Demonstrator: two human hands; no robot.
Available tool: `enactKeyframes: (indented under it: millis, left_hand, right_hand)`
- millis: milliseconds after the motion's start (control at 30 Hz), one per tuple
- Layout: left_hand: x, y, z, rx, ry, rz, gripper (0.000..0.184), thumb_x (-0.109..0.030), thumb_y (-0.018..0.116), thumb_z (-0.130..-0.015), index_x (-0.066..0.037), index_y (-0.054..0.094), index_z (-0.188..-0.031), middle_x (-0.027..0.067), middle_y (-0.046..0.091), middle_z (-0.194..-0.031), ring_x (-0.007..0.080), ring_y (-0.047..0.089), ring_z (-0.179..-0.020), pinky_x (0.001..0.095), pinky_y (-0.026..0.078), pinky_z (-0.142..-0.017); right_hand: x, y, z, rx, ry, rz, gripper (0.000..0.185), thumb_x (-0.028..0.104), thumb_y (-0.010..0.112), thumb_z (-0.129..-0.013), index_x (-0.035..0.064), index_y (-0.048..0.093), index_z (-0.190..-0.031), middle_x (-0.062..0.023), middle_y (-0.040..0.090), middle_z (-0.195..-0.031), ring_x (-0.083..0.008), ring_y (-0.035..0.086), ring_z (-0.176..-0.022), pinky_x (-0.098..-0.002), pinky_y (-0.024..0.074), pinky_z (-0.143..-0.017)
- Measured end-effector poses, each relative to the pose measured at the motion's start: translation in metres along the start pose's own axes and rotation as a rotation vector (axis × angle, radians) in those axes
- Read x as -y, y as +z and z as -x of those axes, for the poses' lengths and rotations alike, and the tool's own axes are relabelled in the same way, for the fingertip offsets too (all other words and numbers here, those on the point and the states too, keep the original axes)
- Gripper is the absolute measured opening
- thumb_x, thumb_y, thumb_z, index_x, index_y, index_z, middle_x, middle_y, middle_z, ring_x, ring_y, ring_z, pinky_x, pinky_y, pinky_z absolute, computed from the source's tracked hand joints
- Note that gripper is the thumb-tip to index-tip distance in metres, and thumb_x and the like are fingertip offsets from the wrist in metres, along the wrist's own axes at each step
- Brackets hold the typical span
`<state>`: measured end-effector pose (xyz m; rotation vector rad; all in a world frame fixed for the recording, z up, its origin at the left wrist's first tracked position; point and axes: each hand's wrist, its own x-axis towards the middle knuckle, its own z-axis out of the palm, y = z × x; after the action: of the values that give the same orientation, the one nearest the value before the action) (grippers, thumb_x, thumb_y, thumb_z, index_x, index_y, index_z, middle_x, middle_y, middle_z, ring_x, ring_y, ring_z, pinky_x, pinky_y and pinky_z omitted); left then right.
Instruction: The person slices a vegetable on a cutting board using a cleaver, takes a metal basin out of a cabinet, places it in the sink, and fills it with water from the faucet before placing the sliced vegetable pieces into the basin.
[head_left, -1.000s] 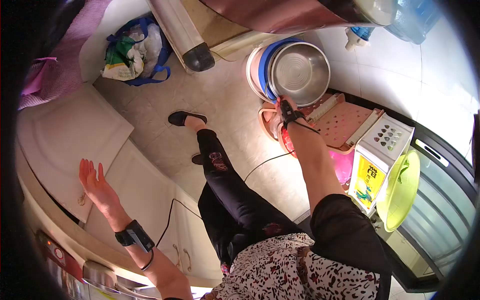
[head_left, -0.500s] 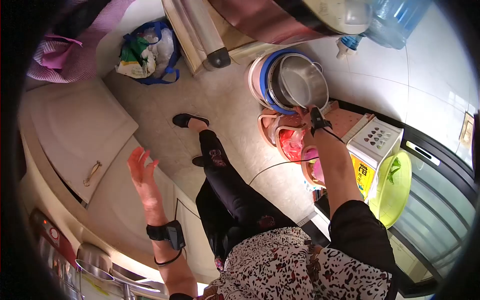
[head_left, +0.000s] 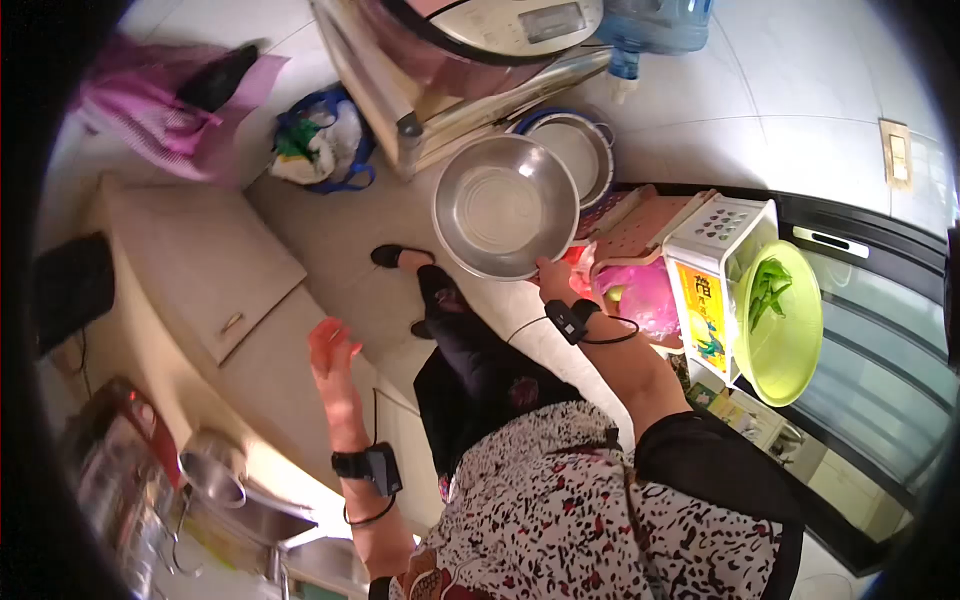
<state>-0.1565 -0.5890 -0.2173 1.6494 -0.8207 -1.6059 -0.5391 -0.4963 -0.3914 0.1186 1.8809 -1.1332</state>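
A round stainless steel basin [head_left: 500,205] is in my right hand [head_left: 560,285], which pinches its near rim. The inside of the basin faces me and nothing lies in it. Just behind it, a metal pot [head_left: 580,150] with a loop handle sits in a blue-rimmed tub by the wall, partly covered by the basin. My left hand [head_left: 333,355] hangs in the air in front of the pale cabinet, fingers loosely bent and apart, holding nothing.
A green-yellow bowl [head_left: 782,330] with green vegetables hangs at the white rack [head_left: 715,285] on the right. Pink bags [head_left: 645,300] fill a rack below. A blue-handled bag [head_left: 325,140] lies on the floor. A rice cooker [head_left: 480,40] stands at the top, beside a blue water bottle [head_left: 655,25].
My right hand has drawn the steel basin out of the stack and moved it left, over the floor. The left hand stays raised and empty. The view has shifted.
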Motion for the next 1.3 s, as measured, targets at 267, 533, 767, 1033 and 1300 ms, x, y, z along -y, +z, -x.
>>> enactKeyframes:
  millis: [267, 533, 767, 1033, 1300]
  left_hand:
    - [-0.005, -0.006, 0.071, -0.029, 0.039, -0.043, 0.031, -0.014, 0.052, -0.093, -0.005, 0.048, -0.123, 0.0071, 0.053, -0.117, 0.0180, 0.054, -0.105, 0.0312, 0.048, -0.082]
    - [-0.009, -0.003, 0.149, -0.093, 0.073, -0.026, 0.055, -0.036, 0.059, -0.092, -0.005, 0.040, -0.133, 0.0081, 0.051, -0.124, 0.0189, 0.056, -0.105, 0.0327, 0.051, -0.078]
    - [-0.007, -0.027, 0.211, -0.047, -0.126, 0.197, 0.046, -0.029, 0.057, -0.094, -0.007, 0.041, -0.130, 0.0095, 0.052, -0.124, 0.0177, 0.056, -0.104, 0.0307, 0.054, -0.069]
    - [0.013, -0.012, 0.250, -0.427, -0.141, 0.610, 0.041, -0.008, 0.062, -0.084, -0.005, 0.051, -0.123, 0.0068, 0.055, -0.120, 0.0217, 0.055, -0.106, 0.0396, 0.047, -0.089]
    - [0.059, -0.020, 0.258, -0.446, 0.052, 0.401, 0.030, 0.005, 0.052, -0.072, 0.000, 0.057, -0.101, 0.0055, 0.057, -0.093, 0.0192, 0.056, -0.087, 0.0334, 0.047, -0.081]
  right_hand:
    - [0.029, 0.029, 0.101, 0.438, -0.137, 0.127, 0.025, 0.013, 0.057, -0.084, -0.0109, 0.059, -0.090, -0.0146, 0.065, -0.081, -0.0225, 0.066, -0.070, -0.0325, 0.0556, -0.063]
    - [0.108, 0.045, 0.208, 0.467, -0.624, 0.571, 0.036, 0.019, 0.060, -0.078, -0.0073, 0.054, -0.054, -0.0125, 0.054, -0.047, -0.0227, 0.057, -0.042, -0.0376, 0.0426, -0.042]
    - [0.126, 0.069, 0.240, 0.624, -0.902, 0.853, 0.034, 0.023, 0.061, -0.070, -0.0077, 0.056, -0.058, -0.0277, 0.055, -0.061, -0.0398, 0.055, -0.053, -0.0476, 0.0412, -0.051]
    - [0.138, 0.101, 0.258, 0.983, -0.962, 0.726, 0.040, 0.024, 0.063, -0.070, -0.0073, 0.045, -0.052, -0.0244, 0.037, -0.047, -0.0308, 0.033, -0.037, -0.0467, 0.0281, -0.042]
    - [0.152, 0.128, 0.274, 1.163, -1.138, 0.737, 0.043, 0.026, 0.067, -0.074, -0.0067, 0.050, -0.052, -0.0237, 0.041, -0.047, -0.0256, 0.036, -0.036, -0.0434, 0.0316, -0.041]
